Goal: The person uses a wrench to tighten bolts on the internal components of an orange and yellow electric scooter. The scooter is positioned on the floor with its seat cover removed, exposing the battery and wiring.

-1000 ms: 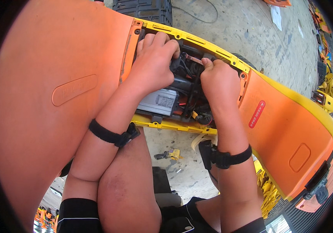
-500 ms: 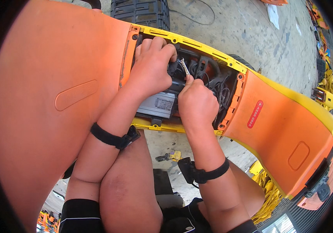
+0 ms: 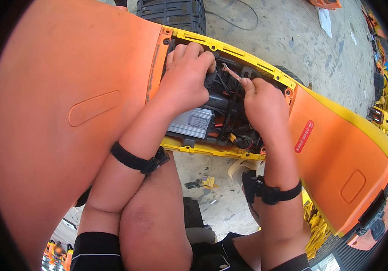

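Note:
My right hand is closed round a metal wrench, thumb along its shank. The wrench's head points left into an open bay, near the fingertips of my left hand. My left hand reaches over the bay with its fingers curled down on a dark part; what they grip is hidden beneath them. Below that hand sits a silver finned metal box with a label. Dark cables and a black cylinder fill the middle of the bay. A yellow frame rims the bay.
Large orange body panels lie left and right of the bay. A black wheel stands beyond it. On the concrete floor lie a small yellow-and-black object and a white sheet. Yellow parts are piled at lower right.
My right hand has swung right, turning the wrench from steep to more slanted. More of the bay's cables show. My left hand keeps its grip; the whole view has shifted slightly.

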Demonstrator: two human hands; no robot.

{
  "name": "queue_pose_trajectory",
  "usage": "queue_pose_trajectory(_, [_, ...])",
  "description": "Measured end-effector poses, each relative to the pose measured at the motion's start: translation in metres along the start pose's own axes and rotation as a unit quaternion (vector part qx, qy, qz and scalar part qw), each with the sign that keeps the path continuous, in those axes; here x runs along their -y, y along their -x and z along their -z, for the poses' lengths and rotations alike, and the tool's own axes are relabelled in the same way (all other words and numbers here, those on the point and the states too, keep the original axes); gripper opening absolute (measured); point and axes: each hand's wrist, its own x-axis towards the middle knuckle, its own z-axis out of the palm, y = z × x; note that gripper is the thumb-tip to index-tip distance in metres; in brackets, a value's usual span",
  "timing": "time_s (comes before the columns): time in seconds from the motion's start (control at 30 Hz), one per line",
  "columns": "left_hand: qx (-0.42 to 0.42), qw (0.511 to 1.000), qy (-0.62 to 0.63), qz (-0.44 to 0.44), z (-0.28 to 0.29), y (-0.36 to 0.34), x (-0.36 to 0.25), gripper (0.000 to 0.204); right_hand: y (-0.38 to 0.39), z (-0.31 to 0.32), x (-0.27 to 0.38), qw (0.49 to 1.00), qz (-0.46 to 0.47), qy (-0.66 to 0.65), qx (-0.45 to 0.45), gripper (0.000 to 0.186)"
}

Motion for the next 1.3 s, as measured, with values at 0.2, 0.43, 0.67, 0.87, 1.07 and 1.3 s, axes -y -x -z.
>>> queue_pose_trajectory(0.2, [-0.002, 1.0, -0.001, 0.002, 0.002, 0.0, -0.001, 0.04, -0.023, 0.012, 0.0, 0.995, 0.065, 0.073, 0.021, 0.044])
queue_pose_trajectory(0.43, [0.01, 1.0, 0.004, 0.012, 0.003, -0.001, -0.002, 0.039, -0.043, 0.024, -0.007, 0.991, 0.089, 0.097, 0.025, 0.044])
queue_pose_trajectory(0.67, [-0.001, 1.0, 0.002, 0.002, 0.002, -0.001, -0.002, 0.039, -0.045, 0.019, -0.019, 0.989, 0.138, 0.046, -0.001, 0.045])
queue_pose_trajectory(0.87, [0.005, 1.0, -0.006, 0.008, 0.002, 0.0, -0.001, 0.039, -0.046, 0.018, -0.014, 0.986, 0.146, 0.073, -0.016, 0.044])
queue_pose_trajectory(1.07, [0.004, 1.0, -0.007, 0.008, 0.003, -0.001, -0.003, 0.039, -0.051, 0.021, -0.012, 0.986, 0.153, 0.071, -0.001, 0.043])
queue_pose_trajectory(1.3, [0.005, 1.0, -0.011, 0.01, 0.003, 0.0, -0.002, 0.039, -0.039, 0.013, 0.013, 0.991, 0.037, 0.129, -0.008, 0.044])
